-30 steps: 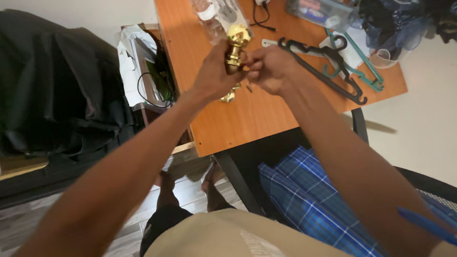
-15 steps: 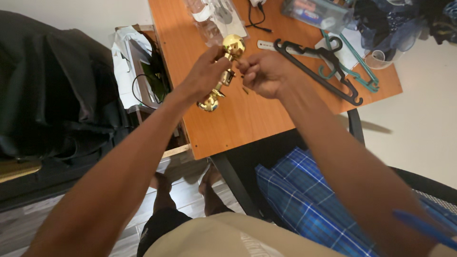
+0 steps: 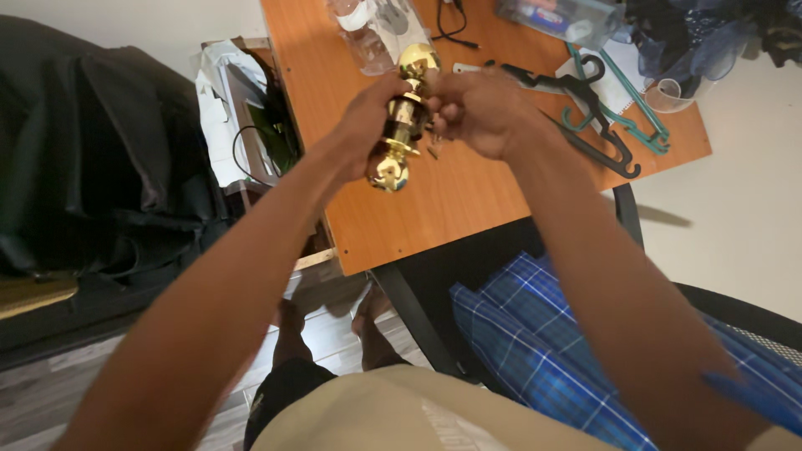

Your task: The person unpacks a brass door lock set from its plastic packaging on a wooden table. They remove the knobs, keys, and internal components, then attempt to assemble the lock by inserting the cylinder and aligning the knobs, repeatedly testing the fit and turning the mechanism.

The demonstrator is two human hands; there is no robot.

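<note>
The door knob set (image 3: 403,117) is polished, brass-coloured metal, mirror-glossy on both round ends, with a darker band at its middle. The table (image 3: 468,196) looks like smooth orange-brown wood laminate with a low sheen and a paler raw edge. The dark hanger (image 3: 585,117) and the teal hanger (image 3: 639,113) look like plastic, the dark one matt, the teal one slightly shiny. The clear packaging (image 3: 376,33) at the far edge is glossy, crinkled plastic. Below, the blue checked cloth (image 3: 535,334) is soft woven fabric, matt. The black cover (image 3: 92,159) to the side has a faint satin sheen, and the floor (image 3: 50,401) shows grey wood-look planks.
</note>
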